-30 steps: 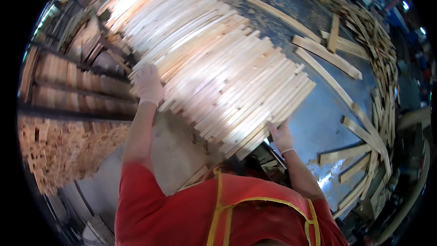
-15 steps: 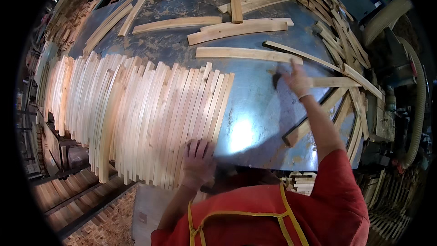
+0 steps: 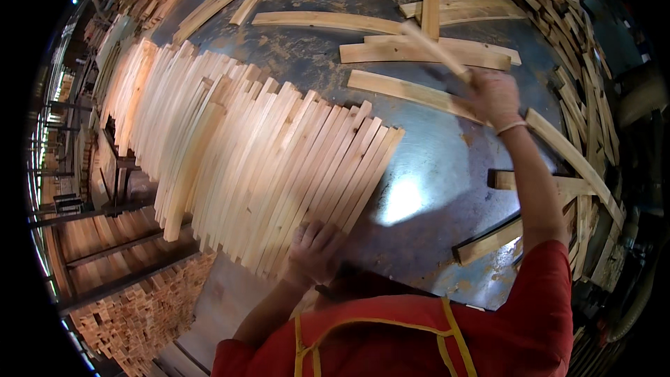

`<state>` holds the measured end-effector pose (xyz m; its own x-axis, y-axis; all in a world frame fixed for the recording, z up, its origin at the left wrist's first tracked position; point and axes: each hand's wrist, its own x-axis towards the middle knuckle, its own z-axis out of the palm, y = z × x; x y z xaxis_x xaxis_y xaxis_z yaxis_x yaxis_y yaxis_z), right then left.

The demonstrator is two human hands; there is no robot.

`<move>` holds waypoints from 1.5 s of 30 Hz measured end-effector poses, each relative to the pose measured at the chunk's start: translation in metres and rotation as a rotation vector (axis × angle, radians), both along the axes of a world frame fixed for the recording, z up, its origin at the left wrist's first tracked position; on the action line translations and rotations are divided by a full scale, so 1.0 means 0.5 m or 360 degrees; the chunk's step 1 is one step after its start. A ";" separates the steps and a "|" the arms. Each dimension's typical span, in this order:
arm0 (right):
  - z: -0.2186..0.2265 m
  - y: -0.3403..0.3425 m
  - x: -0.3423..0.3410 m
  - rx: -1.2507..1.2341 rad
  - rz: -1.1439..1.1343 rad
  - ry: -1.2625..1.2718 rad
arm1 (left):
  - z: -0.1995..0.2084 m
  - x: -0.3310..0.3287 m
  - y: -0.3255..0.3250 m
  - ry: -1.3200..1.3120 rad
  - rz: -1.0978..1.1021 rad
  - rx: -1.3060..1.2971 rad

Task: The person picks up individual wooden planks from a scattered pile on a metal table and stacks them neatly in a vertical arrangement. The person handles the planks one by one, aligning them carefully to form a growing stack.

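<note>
My right hand (image 3: pixel 492 94) is closed round the near end of a narrow wooden strip (image 3: pixel 434 49), raised over the metal tabletop and pointing away to the left. Beneath it on the table lies a wider pale strip (image 3: pixel 405 91). My left hand (image 3: pixel 317 251) rests with bent fingers on the near ends of a long row of wooden strips (image 3: pixel 279 146) laid side by side. That hand is at the row's right end; its fingertips are partly hard to make out.
Loose strips (image 3: pixel 426 52) lie across the far part of the metal table (image 3: pixel 447 160). A heap of strips (image 3: pixel 590 84) lines the right side, with a slanting board (image 3: pixel 576 160) in front. Stacked short pieces (image 3: pixel 139 307) stand below left, beside dark metal bars (image 3: pixel 132 279).
My right hand has taken up a strip and lifted it up and to the right. My left hand stays on the row, its fingers now more bent. The whole view has turned.
</note>
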<state>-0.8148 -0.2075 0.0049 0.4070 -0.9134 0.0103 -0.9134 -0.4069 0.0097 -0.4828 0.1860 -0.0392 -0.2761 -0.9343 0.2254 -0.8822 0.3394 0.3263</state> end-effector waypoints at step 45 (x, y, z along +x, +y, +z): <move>-0.157 0.587 0.102 0.1010 -0.0869 -0.2277 | 0.055 0.081 0.107 0.1069 0.1024 0.1223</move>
